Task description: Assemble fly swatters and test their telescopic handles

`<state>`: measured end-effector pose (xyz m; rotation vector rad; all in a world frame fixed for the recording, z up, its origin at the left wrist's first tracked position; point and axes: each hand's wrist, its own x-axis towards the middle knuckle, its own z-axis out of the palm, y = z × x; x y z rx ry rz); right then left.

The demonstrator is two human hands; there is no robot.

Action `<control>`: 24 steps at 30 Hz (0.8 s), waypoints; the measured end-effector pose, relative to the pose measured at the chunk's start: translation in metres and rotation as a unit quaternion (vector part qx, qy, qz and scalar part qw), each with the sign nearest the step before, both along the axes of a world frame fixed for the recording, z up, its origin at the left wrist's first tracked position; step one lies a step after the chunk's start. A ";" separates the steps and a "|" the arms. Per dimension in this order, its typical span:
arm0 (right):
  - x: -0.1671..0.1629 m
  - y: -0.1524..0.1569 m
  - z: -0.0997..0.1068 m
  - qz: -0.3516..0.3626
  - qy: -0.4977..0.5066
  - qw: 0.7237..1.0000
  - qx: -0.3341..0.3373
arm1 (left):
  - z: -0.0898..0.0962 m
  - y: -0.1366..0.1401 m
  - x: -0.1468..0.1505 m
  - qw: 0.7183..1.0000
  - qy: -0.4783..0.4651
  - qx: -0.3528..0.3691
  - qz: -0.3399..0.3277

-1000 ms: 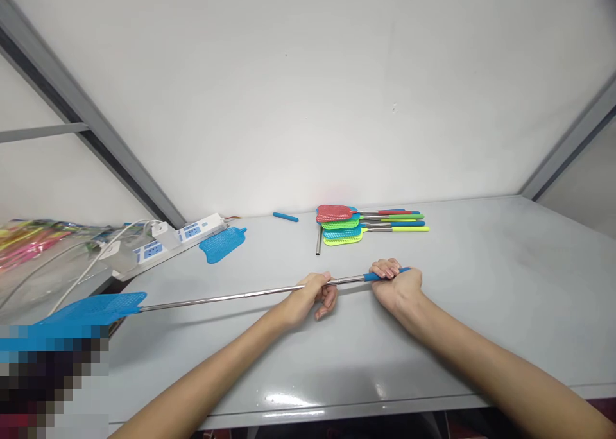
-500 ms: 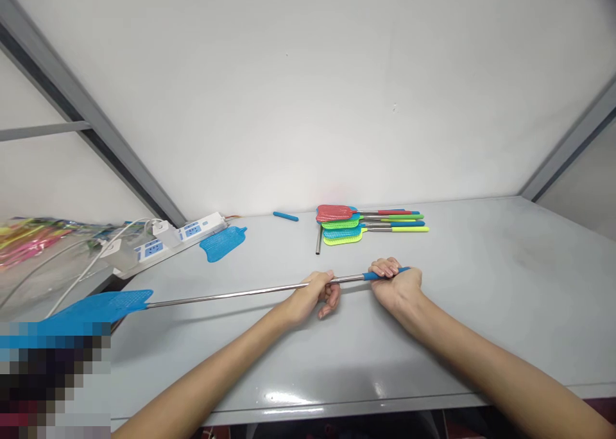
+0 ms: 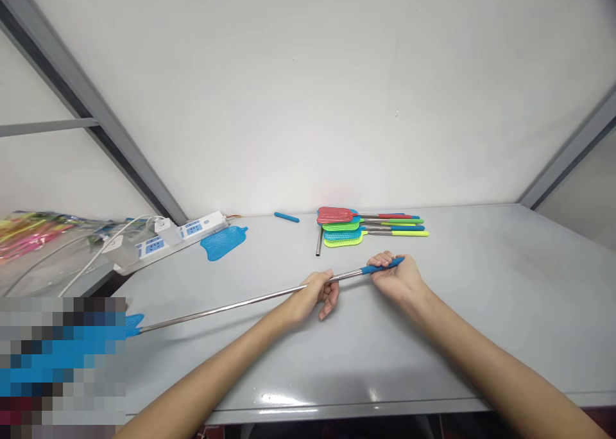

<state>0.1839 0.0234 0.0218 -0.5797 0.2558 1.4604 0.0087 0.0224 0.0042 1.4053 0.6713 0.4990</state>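
Since the last half second, the blue swatter [image 3: 226, 307] has tipped: handle end up a bit, head end down. Hand spacing along it looks about the same, so I read it as the whole thing pivoting, not the rod sliding in or out. Its head [image 3: 135, 325] now shows just a corner (the rest sits behind the pixelated patch), so can't tell if it touches anything down there.

Grip status: left hand [image 3: 312, 291] is closed around the metal shaft, thumb along it, other fingers curled loosely below. Right hand [image 3: 397, 278] is wrapped on the blue handle sleeve [image 3: 367, 269], fingers over the top. Both clamped on the one swatter.

Geometry: shaft runs down-left from the left hand toward the head, with a short bare metal stretch between the hands. Shadow falls apart from the shaft, so I'd call it lifted off the bench [image 3: 433, 336] there.

Beyond the hands, near the wall: stacked swatters [image 3: 335, 215], metal tube [image 3: 318, 243] poking out, loose blue sleeve [image 3: 287, 217]. Loose blue head [image 3: 224, 242] lies just beside the power strip [image 3: 197, 229].
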 end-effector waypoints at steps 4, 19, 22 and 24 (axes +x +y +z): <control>0.005 0.006 0.005 0.018 -0.046 0.999 0.021 | -0.002 0.000 0.001 0.999 -0.010 -0.029 0.024; 0.019 0.011 0.006 0.004 -0.029 1.000 0.003 | -0.003 -0.004 0.002 0.992 -0.019 0.070 0.107; 0.020 0.008 0.006 0.006 0.004 1.000 0.008 | -0.001 -0.003 0.002 0.976 -0.018 0.123 0.180; 0.020 0.006 0.006 0.007 0.029 0.999 0.011 | 0.000 -0.003 0.001 0.966 -0.007 0.142 0.217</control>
